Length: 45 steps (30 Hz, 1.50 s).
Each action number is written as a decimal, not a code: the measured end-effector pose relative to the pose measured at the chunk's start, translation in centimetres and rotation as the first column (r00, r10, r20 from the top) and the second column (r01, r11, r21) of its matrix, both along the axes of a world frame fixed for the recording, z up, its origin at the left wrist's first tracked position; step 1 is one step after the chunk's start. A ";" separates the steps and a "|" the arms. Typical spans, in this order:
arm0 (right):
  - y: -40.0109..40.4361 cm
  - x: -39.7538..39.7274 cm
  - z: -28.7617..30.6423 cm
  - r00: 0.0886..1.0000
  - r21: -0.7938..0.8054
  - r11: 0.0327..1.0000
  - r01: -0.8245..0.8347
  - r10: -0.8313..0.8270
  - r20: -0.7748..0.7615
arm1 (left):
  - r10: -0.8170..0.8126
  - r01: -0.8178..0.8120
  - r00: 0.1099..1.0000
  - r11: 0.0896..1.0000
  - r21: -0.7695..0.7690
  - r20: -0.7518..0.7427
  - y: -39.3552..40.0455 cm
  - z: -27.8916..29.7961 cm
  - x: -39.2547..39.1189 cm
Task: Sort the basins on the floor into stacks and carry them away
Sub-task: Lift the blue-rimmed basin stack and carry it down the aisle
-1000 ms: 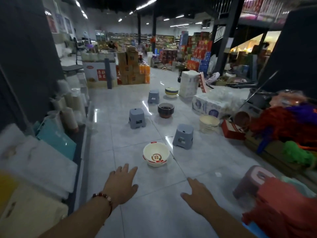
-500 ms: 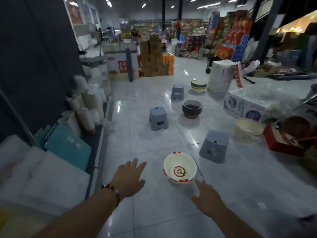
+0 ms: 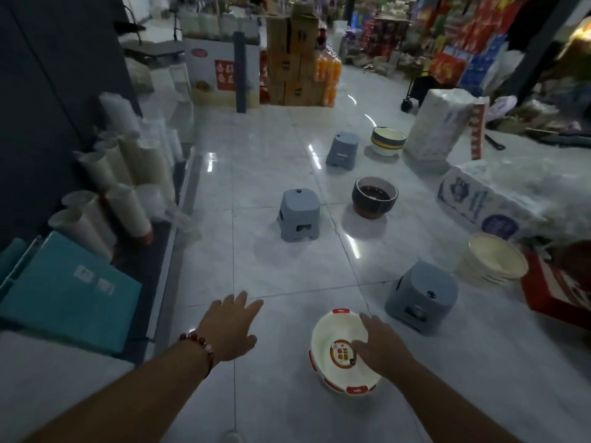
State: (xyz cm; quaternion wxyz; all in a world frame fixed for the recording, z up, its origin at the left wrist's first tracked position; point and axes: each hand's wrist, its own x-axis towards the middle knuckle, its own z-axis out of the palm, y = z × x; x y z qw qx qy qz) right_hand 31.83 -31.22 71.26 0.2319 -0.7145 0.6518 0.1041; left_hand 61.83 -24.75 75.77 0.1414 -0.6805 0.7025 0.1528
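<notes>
Basins lie scattered, unstacked: white basin (image 3: 343,353) nearest, dark basin (image 3: 374,196) beyond. Right hand (image 3: 382,345) reaches over the white one, finger grip unclear; left hand (image 3: 232,327) hovers, fingers spread.

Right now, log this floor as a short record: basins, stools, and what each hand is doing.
nearest basin: white basin with red trim, upright on the floor tiles
other basins: dark basin; striped basin; cream basin stack
stools: three grey stools
left hand: open, fingers spread, holding nothing
right hand: open, over the white basin's right rim; contact unclear
</notes>
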 end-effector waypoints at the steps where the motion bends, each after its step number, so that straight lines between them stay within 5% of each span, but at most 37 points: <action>1: -2.2 1.2 0.6 1.000 0.003 1.000 0.020 -0.020 -0.010 | -0.037 0.037 0.999 0.999 0.006 0.025 -3.0 0.3 1.3; 14: -34.6 5.6 -0.2 0.980 0.041 0.981 0.191 -0.193 0.047 | -0.330 0.334 0.940 0.942 -0.040 0.083 -43.7 2.0 2.3; 25: -65.3 4.7 4.8 0.973 0.001 0.976 0.218 -0.217 0.081 | -0.317 0.319 0.948 0.944 -0.084 0.030 -76.0 3.4 1.0; 34: -87.6 1.8 3.8 0.934 -0.003 0.934 0.356 -0.356 -0.004 | -0.429 0.432 0.901 0.901 -0.040 0.064 -101.5 -0.5 -1.0; 45: -114.5 -6.5 1.8 0.878 -0.019 0.881 0.473 -0.469 0.100 | -0.456 0.460 0.887 0.887 -0.044 0.077 -130.9 0.3 -11.0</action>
